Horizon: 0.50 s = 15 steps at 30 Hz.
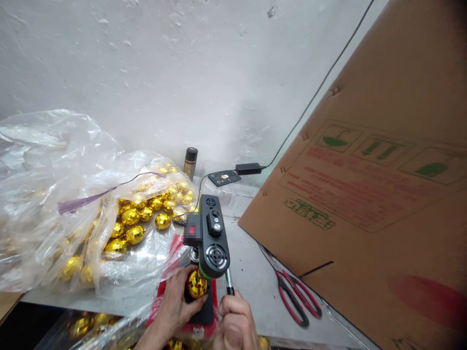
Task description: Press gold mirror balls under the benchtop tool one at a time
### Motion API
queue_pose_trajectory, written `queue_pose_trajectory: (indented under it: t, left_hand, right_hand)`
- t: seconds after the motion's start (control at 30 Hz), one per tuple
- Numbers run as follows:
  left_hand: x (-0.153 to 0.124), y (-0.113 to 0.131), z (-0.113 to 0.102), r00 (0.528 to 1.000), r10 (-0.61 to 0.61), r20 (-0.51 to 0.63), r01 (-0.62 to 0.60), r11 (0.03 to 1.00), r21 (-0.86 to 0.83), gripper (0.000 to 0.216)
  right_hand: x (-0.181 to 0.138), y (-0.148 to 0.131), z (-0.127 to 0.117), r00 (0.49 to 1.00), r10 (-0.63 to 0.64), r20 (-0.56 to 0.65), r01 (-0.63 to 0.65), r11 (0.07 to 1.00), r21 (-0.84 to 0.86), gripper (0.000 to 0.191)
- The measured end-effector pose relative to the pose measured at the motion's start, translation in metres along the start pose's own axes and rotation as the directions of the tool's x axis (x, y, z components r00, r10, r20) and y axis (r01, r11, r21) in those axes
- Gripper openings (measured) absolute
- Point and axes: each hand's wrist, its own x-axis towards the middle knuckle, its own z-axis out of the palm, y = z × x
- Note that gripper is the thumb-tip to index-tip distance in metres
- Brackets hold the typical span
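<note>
My left hand (174, 304) pinches a small gold mirror ball (197, 285) and holds it under the head of a black bench press machine (213, 238) with a red light on its side. My right hand (235, 323) is wrapped round the machine's metal lever (229, 282) just right of the ball. The machine stands on a black base over a red sheet (160, 294) at the table's near edge.
A clear plastic bag (65, 204) full of gold balls (134, 223) lies to the left, with more below the table edge. Red-handled scissors (294, 299) lie to the right, beside a big tilted cardboard box (375, 194). A dark can (190, 163), power adapter (248, 168) and cable sit by the wall.
</note>
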Motion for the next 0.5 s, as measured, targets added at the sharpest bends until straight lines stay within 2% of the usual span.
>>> queue_pose_trajectory:
  t: [0.37,0.5]
  left_hand:
    - [0.002,0.000,0.001,1.000,0.013,-0.025,-0.014,0.999,-0.030,0.048]
    - [0.002,0.000,0.003,1.000,0.009,-0.028,-0.010,0.999,-0.031,0.048]
  right_hand:
    - [-0.003,-0.002,0.006,0.998,0.019,-0.058,-0.020,0.999,-0.028,0.038]
    - [-0.003,-0.006,0.013,0.991,0.063,-0.120,-0.066,0.998,-0.018,0.041]
